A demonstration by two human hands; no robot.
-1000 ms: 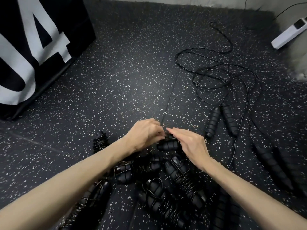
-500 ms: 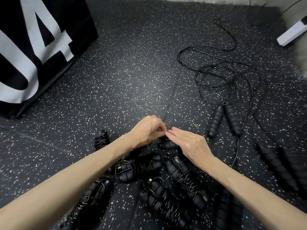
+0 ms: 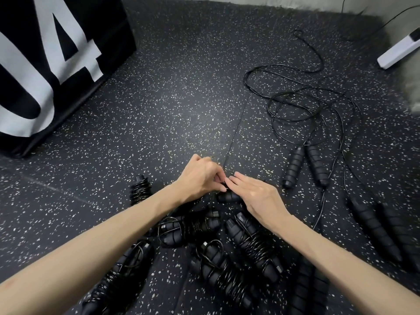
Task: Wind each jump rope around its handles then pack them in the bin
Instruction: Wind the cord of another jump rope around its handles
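- Left hand fingers curl, pinching thin cord at a handle; right hand fingers lie straight, together, touching it.
- Cord seems light, springy, slippery; better held at the ridged handles.
- Wound jump ropes lie at the floor's near edge; an unwound rope far right.

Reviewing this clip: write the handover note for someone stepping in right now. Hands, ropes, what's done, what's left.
Left hand: fingers curled, pinching something small at a bundle beneath both hands.
Right hand: fingers straight, resting on that bundle.
Done: several wound ropes lie on the floor near the forearms.
Left: one loose rope to the right, cord sprawled, handles side by side; more handles at far right, winding unclear. No bin in view, so nothing is packed.
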